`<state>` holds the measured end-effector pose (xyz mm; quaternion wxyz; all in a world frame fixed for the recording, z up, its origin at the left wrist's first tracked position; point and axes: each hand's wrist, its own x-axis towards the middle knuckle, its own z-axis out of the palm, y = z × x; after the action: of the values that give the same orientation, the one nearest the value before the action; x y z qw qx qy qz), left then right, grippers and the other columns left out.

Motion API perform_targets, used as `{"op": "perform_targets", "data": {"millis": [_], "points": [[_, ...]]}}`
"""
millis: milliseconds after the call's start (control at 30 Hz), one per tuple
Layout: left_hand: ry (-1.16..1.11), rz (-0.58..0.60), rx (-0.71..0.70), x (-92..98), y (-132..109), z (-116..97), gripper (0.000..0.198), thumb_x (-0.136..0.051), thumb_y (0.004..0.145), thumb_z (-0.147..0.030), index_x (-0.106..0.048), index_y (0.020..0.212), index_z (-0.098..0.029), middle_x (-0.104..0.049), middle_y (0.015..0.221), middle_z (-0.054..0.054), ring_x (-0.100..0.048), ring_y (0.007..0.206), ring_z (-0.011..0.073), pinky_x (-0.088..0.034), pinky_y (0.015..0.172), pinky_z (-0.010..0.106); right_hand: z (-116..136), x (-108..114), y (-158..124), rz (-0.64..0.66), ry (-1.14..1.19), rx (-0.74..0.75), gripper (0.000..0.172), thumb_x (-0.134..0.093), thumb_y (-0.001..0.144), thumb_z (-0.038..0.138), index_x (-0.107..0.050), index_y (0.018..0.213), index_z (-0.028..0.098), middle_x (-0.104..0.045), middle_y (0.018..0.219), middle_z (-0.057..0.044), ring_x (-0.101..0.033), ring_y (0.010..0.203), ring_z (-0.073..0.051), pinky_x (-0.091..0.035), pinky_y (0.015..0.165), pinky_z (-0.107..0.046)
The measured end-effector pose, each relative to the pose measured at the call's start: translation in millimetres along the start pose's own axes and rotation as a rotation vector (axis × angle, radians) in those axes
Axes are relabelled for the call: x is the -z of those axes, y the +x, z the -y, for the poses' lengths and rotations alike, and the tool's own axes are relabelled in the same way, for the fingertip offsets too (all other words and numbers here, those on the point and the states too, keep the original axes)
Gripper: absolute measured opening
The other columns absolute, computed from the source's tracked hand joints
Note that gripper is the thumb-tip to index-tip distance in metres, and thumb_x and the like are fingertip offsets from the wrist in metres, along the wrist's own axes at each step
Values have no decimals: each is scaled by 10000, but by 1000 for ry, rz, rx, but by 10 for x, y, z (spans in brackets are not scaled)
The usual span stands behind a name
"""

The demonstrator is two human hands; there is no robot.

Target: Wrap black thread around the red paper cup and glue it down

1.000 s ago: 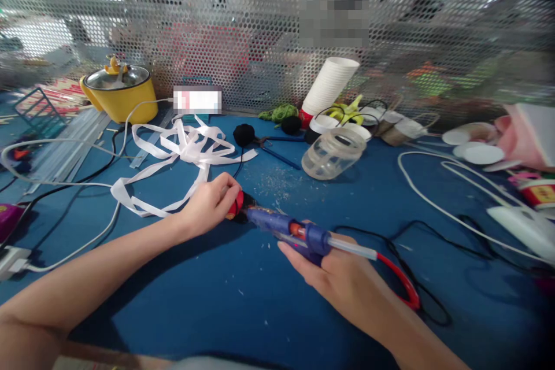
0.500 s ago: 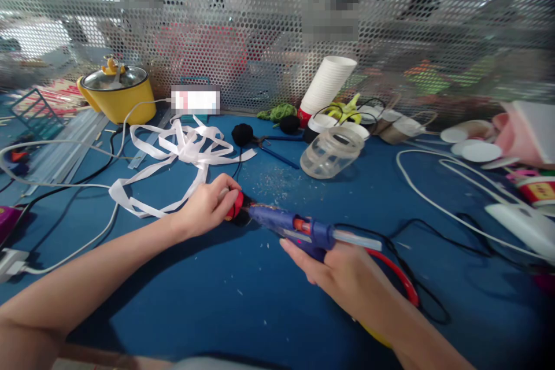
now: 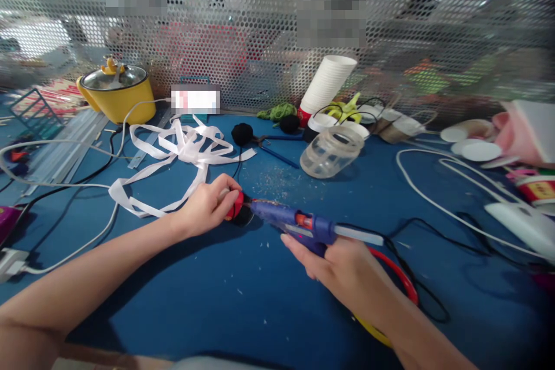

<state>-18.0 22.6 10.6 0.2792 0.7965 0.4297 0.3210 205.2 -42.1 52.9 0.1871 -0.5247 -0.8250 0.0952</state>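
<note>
My left hand (image 3: 212, 203) is closed around a small red and black cup (image 3: 235, 206), tipped on its side; most of it is hidden by my fingers. Black yarn (image 3: 238, 165) runs from near that cup to a black yarn ball (image 3: 241, 134) farther back. In my right hand (image 3: 342, 266) is a blue hot glue gun (image 3: 299, 225), with a clear glue stick (image 3: 359, 235) poking out of its rear. The gun's nozzle points left, at the black end of the cup; whether it touches is too small to tell. White ribbon (image 3: 188, 153) lies loosely looped beyond my left hand.
Behind stand a yellow pot (image 3: 125, 92), a clear plastic jar (image 3: 332, 153), stacked white paper cups (image 3: 327, 87) and blue-handled pliers (image 3: 280, 156). White cable (image 3: 416, 182) loops at the right. A perforated metal screen (image 3: 260, 29) closes off the back.
The glue gun and my right hand have shifted very slightly right, and the nozzle sits a little farther from the cup. My left hand keeps its hold.
</note>
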Motion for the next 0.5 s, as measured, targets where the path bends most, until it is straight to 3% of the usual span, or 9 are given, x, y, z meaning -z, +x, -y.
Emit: {"op": "perform_targets", "data": {"millis": [300,500], "points": [[-11,12,-11,5,-10,1,173,-385,879,-255,-510,915,-141,-602,593,-14,-533,478,82,-408,487,187,-17,-31,-14,-39,-4,-16,426,-444,855,400,-568,488,222,-519,374,6,-586,457,-155,-423,437,-224],[-5,18,-54,9,-8,-1,162,-390,877,-239,-504,927,-136,-608,583,-14,-537,475,81,-415,491,187,-3,0,4,14,42,-45,404,-463,840,388,-538,477,226,-501,355,20,-561,416,-146,-420,431,-225]]}}
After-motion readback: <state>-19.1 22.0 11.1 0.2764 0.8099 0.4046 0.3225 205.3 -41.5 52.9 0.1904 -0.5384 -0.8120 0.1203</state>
